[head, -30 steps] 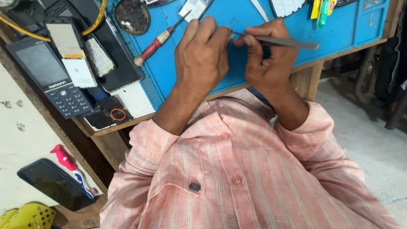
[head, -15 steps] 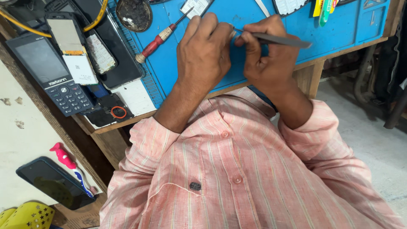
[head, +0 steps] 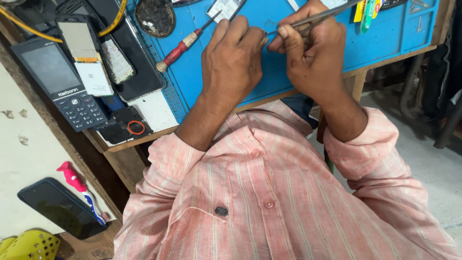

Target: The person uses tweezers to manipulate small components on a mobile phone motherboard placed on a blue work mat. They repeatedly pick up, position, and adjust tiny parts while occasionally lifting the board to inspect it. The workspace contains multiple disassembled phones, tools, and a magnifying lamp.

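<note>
Both bare forearms rise out of rolled-up pink striped sleeves (head: pixel 269 202) toward twelve o'clock, converging so the hands meet near the top of the view. The left hand (head: pixel 231 62) lies knuckles-up, its back to the camera, fingers curled downward and pressed together, fingertips at about one o'clock of its wrist. The right hand (head: pixel 313 53) sits just beside it at three o'clock, touching it at the fingertips, thumb and forefinger pinched closed in a fine grip, wrist bent slightly inward, elbow out toward five o'clock
</note>
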